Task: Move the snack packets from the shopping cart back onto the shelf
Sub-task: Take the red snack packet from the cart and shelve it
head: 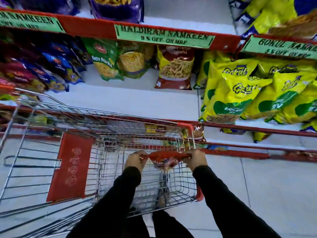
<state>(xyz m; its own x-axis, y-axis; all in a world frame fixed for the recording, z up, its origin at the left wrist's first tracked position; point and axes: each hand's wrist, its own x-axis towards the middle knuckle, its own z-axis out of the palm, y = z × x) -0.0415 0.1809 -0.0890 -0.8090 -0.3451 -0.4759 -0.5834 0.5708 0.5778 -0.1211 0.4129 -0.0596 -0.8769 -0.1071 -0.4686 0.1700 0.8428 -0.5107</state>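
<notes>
A red snack packet [165,159] hangs over the wire shopping cart [109,127], held by its top edge. My left hand [136,159] grips the packet's left corner and my right hand [196,159] grips its right corner. The packet's lower part is blurred. The white shelf [137,98] lies ahead of the cart, with a bare stretch in front of a red-and-yellow packet [175,66] standing at its back.
Green packets [106,59] and blue and maroon packets [42,69] fill the shelf's left side. Yellow packets [248,90] pile up on the right. A red flap [72,165] hangs in the cart. An upper shelf edge with green labels [164,36] juts out above.
</notes>
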